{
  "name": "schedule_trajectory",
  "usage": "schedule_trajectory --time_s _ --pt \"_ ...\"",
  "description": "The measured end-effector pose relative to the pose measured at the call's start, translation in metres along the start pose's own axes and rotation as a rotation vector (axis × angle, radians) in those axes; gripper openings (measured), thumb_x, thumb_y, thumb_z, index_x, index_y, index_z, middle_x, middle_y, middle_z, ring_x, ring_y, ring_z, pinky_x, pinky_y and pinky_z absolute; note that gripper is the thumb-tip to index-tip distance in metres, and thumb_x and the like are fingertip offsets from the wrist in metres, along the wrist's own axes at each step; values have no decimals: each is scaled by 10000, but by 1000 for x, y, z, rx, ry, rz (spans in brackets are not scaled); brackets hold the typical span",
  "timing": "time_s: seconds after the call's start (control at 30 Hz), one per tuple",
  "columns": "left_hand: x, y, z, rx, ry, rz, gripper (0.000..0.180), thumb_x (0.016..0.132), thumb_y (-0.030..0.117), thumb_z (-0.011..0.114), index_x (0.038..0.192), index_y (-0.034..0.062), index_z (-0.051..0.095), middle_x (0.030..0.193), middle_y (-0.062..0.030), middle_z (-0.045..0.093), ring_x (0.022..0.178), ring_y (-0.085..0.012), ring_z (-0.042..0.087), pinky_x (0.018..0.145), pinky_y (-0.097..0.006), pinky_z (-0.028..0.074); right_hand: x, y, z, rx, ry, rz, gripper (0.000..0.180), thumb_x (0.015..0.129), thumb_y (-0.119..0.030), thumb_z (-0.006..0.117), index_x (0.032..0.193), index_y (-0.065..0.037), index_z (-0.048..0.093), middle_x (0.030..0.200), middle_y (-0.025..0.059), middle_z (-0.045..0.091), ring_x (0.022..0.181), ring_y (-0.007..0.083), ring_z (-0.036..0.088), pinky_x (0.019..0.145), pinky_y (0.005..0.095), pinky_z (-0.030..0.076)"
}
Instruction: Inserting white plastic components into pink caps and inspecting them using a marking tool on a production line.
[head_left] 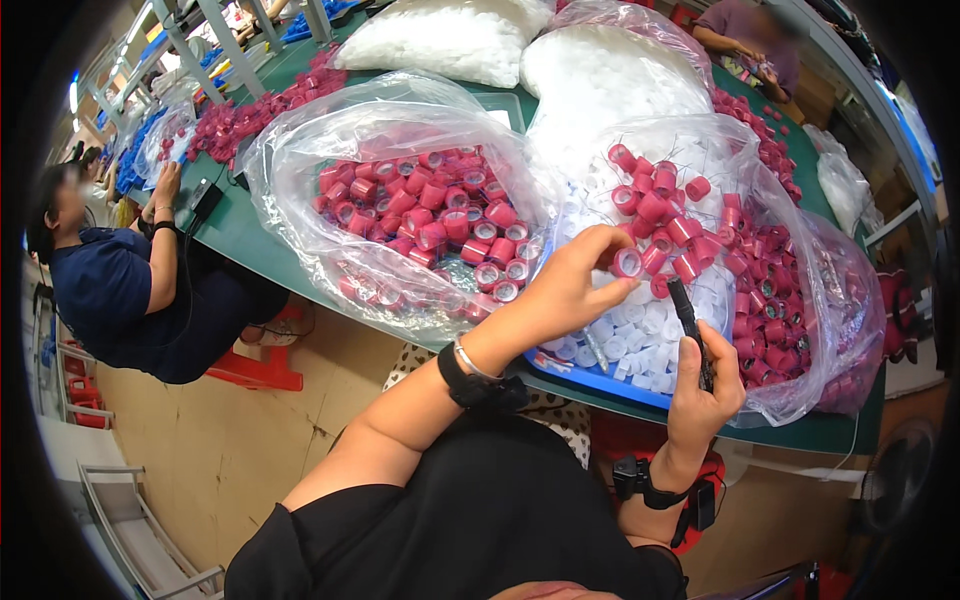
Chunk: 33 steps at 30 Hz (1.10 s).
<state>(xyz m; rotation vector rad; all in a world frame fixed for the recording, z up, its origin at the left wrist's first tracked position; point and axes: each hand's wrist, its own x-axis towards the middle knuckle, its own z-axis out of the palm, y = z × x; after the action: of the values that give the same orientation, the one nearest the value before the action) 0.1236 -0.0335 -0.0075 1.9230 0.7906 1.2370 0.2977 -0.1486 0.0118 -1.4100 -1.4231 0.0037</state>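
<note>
My left hand [572,285] pinches a red round cap [628,262] with a white insert, held over a blue tray [600,382] lined with a clear bag full of white inserts [640,335] and red caps [668,215]. My right hand [705,392] grips a slim black tool [688,315], its tip pointing up toward the cap, a short way below it. A black band sits on each wrist, with a silver bangle on the left one.
A clear bag of red caps [430,215] lies to the left on the green table [240,235]. More red caps [775,300] fill a bag at right. White-filled bags [450,40] sit behind. A seated person [120,280] works at left, another person [745,40] at the far end.
</note>
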Motion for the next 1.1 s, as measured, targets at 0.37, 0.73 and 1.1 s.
schedule_trajectory --time_s 0.37,0.73,1.1 --pt "-20 2 -32 -1142 -188 -602 479 932 150 626 1362 1 477 973 -23 580 813 -88 539 664 -191 446 3 -19 5 29 -30 -138 227 788 -51 767 982 18 671 831 127 697 670 222 666 609 300 501" --pt "-21 -7 -29 -1285 -195 -653 509 1031 394 411 1257 -38 560 821 15 527 606 -62 386 525 -199 315 4 -28 22 22 -167 -225 220 780 -62 763 967 -10 658 752 122 668 589 249 642 527 322 481" --pt "-20 4 -16 -1027 -36 -676 424 1031 356 428 1179 11 625 714 45 488 571 -40 380 505 -190 299 2 -29 28 -33 -231 -197 187 791 -64 745 951 -13 665 756 120 673 594 255 652 525 329 481"
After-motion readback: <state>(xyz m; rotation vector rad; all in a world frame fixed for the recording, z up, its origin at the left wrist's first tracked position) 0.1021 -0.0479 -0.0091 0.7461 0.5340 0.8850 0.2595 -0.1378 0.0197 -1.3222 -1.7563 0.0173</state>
